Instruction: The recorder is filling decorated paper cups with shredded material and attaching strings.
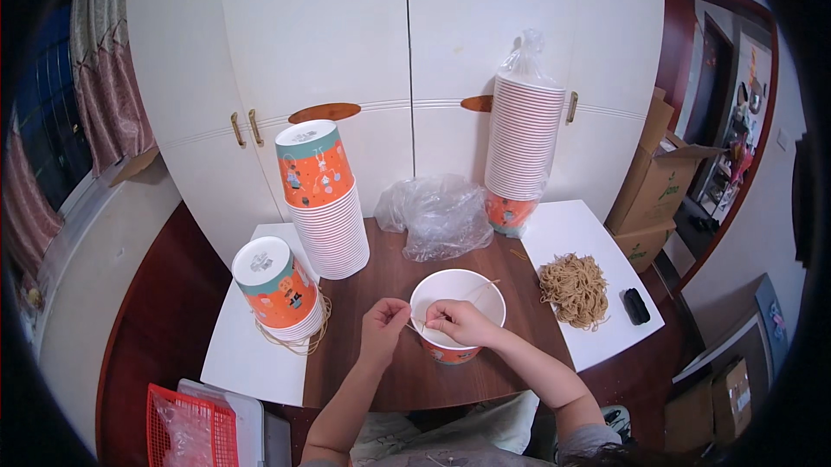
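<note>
An open white-lined paper bucket point(495, 301) with an orange printed outside stands in front of me on the table. My left hand point(382, 328) is at its left rim, fingers pinched on a thin tan cord. Over the near side of the opening, my right hand point(461, 324) pinches the same cord, its fingertips close to the left ones. A thin strand also lies across the bucket's far right rim. To the right is a heap of tan cord point(575, 290). More tan strands loop around the foot of a short upside-down bucket stack point(275, 287) at the left.
Behind that stands a taller upside-down bucket stack point(325, 199). A crumpled clear plastic bag point(439, 218) lies at the back, beside a tall bagged bucket stack point(525, 138). A small black object point(636, 306) sits near the table's right edge. A red basket point(164, 432) is at lower left.
</note>
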Available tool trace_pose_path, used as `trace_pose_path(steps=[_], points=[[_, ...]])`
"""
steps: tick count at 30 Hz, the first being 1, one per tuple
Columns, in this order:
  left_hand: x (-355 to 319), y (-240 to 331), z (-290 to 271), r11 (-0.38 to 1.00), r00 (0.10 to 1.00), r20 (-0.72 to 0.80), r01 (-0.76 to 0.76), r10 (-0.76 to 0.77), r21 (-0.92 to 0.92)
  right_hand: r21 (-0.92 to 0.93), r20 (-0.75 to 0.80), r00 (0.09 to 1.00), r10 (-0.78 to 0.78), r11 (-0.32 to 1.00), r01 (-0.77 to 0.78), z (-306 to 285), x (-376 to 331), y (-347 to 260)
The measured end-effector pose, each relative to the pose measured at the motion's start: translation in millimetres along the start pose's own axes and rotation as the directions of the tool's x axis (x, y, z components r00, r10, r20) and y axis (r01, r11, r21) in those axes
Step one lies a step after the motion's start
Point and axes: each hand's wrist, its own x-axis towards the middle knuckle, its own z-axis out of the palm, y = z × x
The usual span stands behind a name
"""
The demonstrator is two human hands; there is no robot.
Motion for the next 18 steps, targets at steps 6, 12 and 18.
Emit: trace_pose_path(steps=[6,12,18], points=[[-2,2,-10,0.992,0.971,0.203,0.121,-0.126,0.034,0.169,-0.021,1.000,0.010,0.986,-0.006,-5,0,2],[-7,13,-4,0.980,0.938,0.289,0.196,-0.193,0.016,0.235,0.014,1.000,0.014,0.972,-0.017,-4,1,-4],[-7,8,-1,0.987,0.957,0.245,0.149,-0.159,0.056,0.217,0.007,1.000,0.019,0.976,-0.020,-3,0,-5]])
